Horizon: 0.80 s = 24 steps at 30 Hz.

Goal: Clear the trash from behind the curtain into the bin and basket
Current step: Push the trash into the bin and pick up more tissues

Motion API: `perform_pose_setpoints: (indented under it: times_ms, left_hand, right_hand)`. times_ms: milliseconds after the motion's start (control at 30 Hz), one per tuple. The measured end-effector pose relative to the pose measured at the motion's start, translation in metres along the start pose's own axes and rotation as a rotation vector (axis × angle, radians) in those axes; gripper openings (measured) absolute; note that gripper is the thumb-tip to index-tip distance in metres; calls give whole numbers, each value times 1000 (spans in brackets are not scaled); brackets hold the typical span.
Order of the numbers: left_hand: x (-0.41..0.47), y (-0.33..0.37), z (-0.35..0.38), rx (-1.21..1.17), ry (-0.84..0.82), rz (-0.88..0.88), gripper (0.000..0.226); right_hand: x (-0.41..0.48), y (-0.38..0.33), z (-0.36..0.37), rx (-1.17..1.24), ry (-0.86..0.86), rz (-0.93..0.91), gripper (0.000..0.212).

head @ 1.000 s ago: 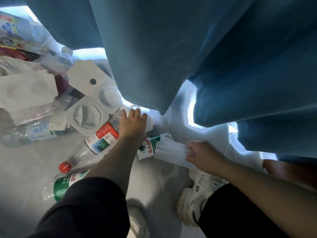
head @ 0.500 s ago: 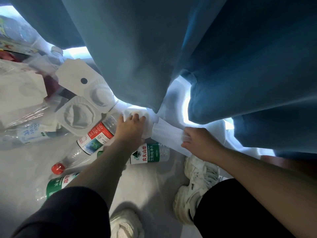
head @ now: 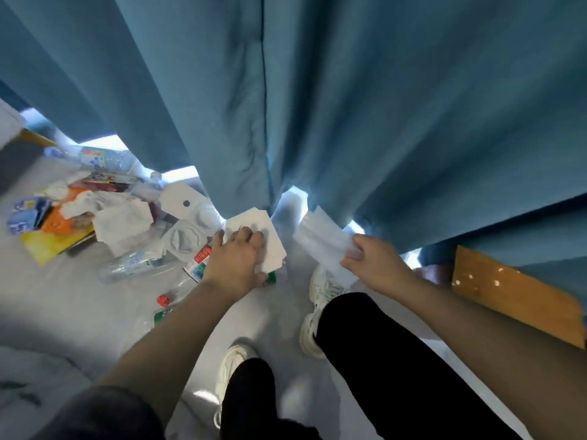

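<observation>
Left hand [head: 236,262] closed on a white paper sheet [head: 268,239], fingers curled over its top face, thumb under the near edge. Sheet sits just at the hem of the blue curtain [head: 317,106], above the floor [head: 79,312]. Right hand [head: 373,262] pinches a second white paper piece [head: 320,239] by its near end; far end points up toward the curtain hem.

Rest of the trash is on the floor left of the left hand: red-capped clear bottle [head: 178,290] partly under the left forearm, another clear bottle [head: 133,268] lying flat, white blister-pack card [head: 187,201] against the curtain, crumpled tissue [head: 124,220], orange and yellow wrappers [head: 60,230], one more bottle [head: 101,158] further back by the curtain edge.

White sneakers [head: 320,300] and black trousers below the hands. Wooden board [head: 508,290] on the right, under the curtain. Bin and basket not in frame.
</observation>
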<state>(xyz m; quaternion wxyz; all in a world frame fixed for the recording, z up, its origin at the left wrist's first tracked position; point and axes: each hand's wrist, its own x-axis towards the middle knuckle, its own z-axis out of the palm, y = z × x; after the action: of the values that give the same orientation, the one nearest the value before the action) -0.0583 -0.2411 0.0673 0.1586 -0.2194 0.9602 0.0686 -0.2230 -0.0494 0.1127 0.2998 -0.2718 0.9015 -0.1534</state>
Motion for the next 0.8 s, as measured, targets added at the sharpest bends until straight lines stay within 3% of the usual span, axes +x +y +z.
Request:
perform_pose_setpoints:
  times_ms: [200, 433, 633, 800]
  left_hand:
    - [-90, 41, -114, -31, 219, 43, 67]
    - [-153, 177, -195, -44, 462, 337, 60]
    - [-174, 364, -207, 56, 406, 682, 58]
    - [-177, 519, -166, 134, 214, 850, 56]
  right_hand:
    - [-119, -13, -81, 348, 180, 48, 24]
    - [-271, 58, -156, 828, 401, 125, 7]
    - [-362, 204, -173, 1011, 637, 340, 15]
    - [-419, 332, -157, 1307, 722, 610, 8]
